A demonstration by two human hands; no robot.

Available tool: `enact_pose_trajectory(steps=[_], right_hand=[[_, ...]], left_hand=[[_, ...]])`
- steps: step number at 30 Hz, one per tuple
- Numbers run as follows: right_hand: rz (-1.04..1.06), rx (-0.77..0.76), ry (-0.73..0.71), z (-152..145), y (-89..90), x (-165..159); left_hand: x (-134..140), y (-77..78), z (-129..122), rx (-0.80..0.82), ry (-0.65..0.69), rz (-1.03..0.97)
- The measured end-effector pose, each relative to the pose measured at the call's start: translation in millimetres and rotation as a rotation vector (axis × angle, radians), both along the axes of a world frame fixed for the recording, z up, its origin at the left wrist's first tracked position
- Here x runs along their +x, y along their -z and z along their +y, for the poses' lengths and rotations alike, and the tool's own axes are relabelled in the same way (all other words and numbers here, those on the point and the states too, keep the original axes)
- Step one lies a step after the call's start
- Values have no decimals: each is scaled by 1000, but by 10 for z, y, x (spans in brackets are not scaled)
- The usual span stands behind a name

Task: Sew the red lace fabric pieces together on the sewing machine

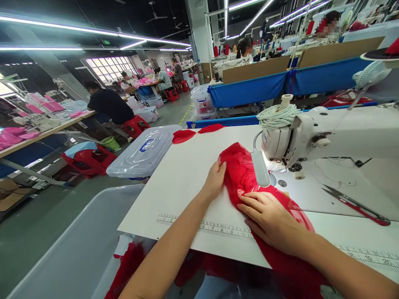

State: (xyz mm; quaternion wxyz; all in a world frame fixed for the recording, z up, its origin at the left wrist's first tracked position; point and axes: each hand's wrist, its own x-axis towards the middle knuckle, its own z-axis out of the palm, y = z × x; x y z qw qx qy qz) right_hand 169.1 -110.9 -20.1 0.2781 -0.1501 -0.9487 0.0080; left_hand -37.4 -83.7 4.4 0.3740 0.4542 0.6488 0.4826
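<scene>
Red sheer fabric (235,172) lies on the white tabletop (174,187), its edge pinched in the left hand (215,179); the right hand (271,216) rests flat on it, fingers slightly apart. A pale panel (261,169) on the sewing machine (358,131) hides part; scissors (361,208) lie to the right.

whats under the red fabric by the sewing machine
The white tabletop, with its printed ruler running up to the red fabric. The fabric covers most of what lies directly beneath, so whether anything else is there cannot be seen.
</scene>
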Motion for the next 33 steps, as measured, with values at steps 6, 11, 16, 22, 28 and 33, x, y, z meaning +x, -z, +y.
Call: enact_pose_trajectory(steps=[6, 11, 16, 22, 28, 33], right_hand=[[0, -76, 12, -2, -32, 8], [10, -81, 14, 1, -25, 11], [6, -84, 37, 3, 13, 10], [20, -99, 22, 24, 3, 5], [41, -101, 40, 19, -128, -18], [4, -116, 82, 49, -129, -34]], left_hand=[[45, -7, -22, 66, 45, -551], [49, -55, -71, 47, 71, -767], [41, -115, -104, -2, 67, -871], [58, -171, -101, 3, 5, -873], [77, -181, -72, 28, -41, -794], [-22, -196, -136, -31, 106, -505]])
